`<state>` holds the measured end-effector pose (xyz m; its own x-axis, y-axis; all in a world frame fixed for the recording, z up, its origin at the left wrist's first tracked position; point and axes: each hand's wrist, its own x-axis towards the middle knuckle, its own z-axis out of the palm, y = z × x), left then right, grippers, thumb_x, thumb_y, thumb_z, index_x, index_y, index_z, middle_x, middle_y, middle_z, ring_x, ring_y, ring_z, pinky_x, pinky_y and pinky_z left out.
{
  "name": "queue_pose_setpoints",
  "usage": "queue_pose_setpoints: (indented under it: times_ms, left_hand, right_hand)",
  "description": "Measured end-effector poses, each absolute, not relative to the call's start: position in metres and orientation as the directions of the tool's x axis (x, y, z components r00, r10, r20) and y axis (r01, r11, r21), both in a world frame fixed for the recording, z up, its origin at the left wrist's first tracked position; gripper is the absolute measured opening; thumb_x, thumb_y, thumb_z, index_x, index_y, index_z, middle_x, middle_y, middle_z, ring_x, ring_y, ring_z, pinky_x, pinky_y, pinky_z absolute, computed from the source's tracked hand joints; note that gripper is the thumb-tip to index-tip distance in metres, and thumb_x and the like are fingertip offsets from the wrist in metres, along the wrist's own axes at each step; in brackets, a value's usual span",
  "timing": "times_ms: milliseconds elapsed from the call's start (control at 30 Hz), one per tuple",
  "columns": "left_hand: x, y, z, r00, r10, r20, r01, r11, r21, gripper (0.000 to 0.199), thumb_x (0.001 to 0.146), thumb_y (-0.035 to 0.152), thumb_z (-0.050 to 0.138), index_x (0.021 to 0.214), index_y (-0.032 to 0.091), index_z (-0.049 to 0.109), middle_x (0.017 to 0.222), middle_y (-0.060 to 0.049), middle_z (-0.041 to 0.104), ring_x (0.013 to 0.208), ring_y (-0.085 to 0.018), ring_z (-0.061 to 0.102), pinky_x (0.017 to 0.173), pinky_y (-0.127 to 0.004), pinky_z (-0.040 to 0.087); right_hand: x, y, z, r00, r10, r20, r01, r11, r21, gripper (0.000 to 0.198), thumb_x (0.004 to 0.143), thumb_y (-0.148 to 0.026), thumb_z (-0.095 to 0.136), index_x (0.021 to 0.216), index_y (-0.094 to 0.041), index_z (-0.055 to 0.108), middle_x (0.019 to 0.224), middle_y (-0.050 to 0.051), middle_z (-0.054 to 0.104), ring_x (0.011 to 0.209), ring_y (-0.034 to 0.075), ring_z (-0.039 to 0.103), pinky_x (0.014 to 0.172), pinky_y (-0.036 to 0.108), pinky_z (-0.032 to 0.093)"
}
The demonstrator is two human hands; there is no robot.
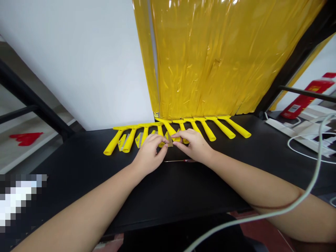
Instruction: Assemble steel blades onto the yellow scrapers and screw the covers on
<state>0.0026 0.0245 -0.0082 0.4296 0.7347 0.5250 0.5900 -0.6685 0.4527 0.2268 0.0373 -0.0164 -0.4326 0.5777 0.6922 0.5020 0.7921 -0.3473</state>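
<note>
My left hand [150,151] and my right hand [194,144] are close together over the black table [168,192]. Both are closed, with thumb and fingers pinched near each other. A thin metal blade [170,141] shows between the fingertips; whether it is held or lies just behind them I cannot tell. Along the back stands a row of several yellow scraper handles [129,140], tube ends toward me. Small yellow plates with screws [121,142] and metal strips lie among them at left. Just below my hands lies a thin screwdriver [187,160], partly hidden by them.
Behind the row rise a white panel [78,63] and a yellow plastic curtain [223,63]. A red bottle [301,98] and white parts with cables [296,134] sit at right. A pale cable [315,175] loops across my right arm. Black frame bars [34,101] flank the table.
</note>
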Motion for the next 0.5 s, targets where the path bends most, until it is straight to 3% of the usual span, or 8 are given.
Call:
queue_pose_setpoints:
  times_ms: [100, 200, 267, 333, 400, 500]
  left_hand:
    - [0.005, 0.026, -0.012, 0.287, 0.851, 0.439, 0.473, -0.525, 0.708, 0.018, 0.098, 0.036, 0.061, 0.104, 0.021, 0.07, 0.107, -0.007, 0.073, 0.101, -0.024, 0.066, 0.096, -0.042, 0.049]
    - [0.01, 0.026, -0.015, 0.234, 0.943, 0.236, 0.075, -0.259, 0.963, 0.029, 0.093, 0.045, 0.069, 0.103, 0.019, 0.068, 0.1, -0.006, 0.071, 0.089, -0.019, 0.066, 0.081, -0.033, 0.052]
    - [0.014, 0.025, -0.015, 0.261, 0.958, 0.118, -0.164, -0.076, 0.983, 0.033, 0.088, 0.047, 0.075, 0.101, 0.017, 0.067, 0.09, -0.003, 0.069, 0.081, -0.016, 0.064, 0.075, -0.029, 0.052]
    - [0.016, 0.024, -0.014, 0.265, 0.963, 0.042, -0.29, 0.037, 0.956, 0.035, 0.084, 0.043, 0.08, 0.102, 0.016, 0.067, 0.089, -0.003, 0.069, 0.081, -0.015, 0.064, 0.077, -0.028, 0.053]
    - [0.016, 0.024, -0.011, 0.208, 0.978, 0.006, -0.339, 0.067, 0.938, 0.034, 0.082, 0.038, 0.081, 0.104, 0.016, 0.067, 0.089, -0.003, 0.069, 0.084, -0.015, 0.065, 0.078, -0.026, 0.053]
    - [0.013, 0.027, -0.008, 0.075, 0.997, 0.011, -0.362, 0.017, 0.932, 0.029, 0.082, 0.033, 0.077, 0.103, 0.017, 0.065, 0.08, -0.001, 0.066, 0.076, -0.014, 0.063, 0.069, -0.024, 0.051]
  right_hand:
    - [0.228, 0.033, -0.014, -0.465, 0.514, 0.72, 0.45, 0.838, -0.308, 0.015, 0.1, -0.026, 0.067, 0.113, -0.021, 0.071, 0.094, 0.005, 0.077, 0.082, 0.021, 0.066, 0.085, 0.037, 0.049]
    - [0.228, 0.031, -0.014, -0.543, 0.458, 0.704, 0.426, 0.872, -0.239, 0.018, 0.103, -0.033, 0.063, 0.115, -0.024, 0.072, 0.096, 0.006, 0.075, 0.089, 0.022, 0.064, 0.088, 0.039, 0.048]
    - [0.228, 0.03, -0.013, -0.611, 0.421, 0.67, 0.416, 0.891, -0.18, 0.02, 0.105, -0.035, 0.06, 0.117, -0.026, 0.073, 0.094, 0.006, 0.073, 0.091, 0.023, 0.062, 0.088, 0.039, 0.047]
    - [0.229, 0.029, -0.011, -0.69, 0.379, 0.617, 0.385, 0.914, -0.13, 0.022, 0.106, -0.035, 0.057, 0.119, -0.027, 0.072, 0.097, 0.006, 0.072, 0.094, 0.023, 0.06, 0.089, 0.038, 0.046]
    - [0.231, 0.029, -0.008, -0.733, 0.369, 0.572, 0.363, 0.923, -0.13, 0.023, 0.105, -0.033, 0.058, 0.124, -0.025, 0.068, 0.104, 0.006, 0.072, 0.099, 0.023, 0.061, 0.092, 0.038, 0.045]
    - [0.239, 0.035, -0.004, -0.679, 0.461, 0.571, 0.447, 0.877, -0.176, 0.033, 0.099, -0.033, 0.065, 0.13, -0.02, 0.062, 0.113, 0.009, 0.072, 0.106, 0.026, 0.06, 0.097, 0.041, 0.044]
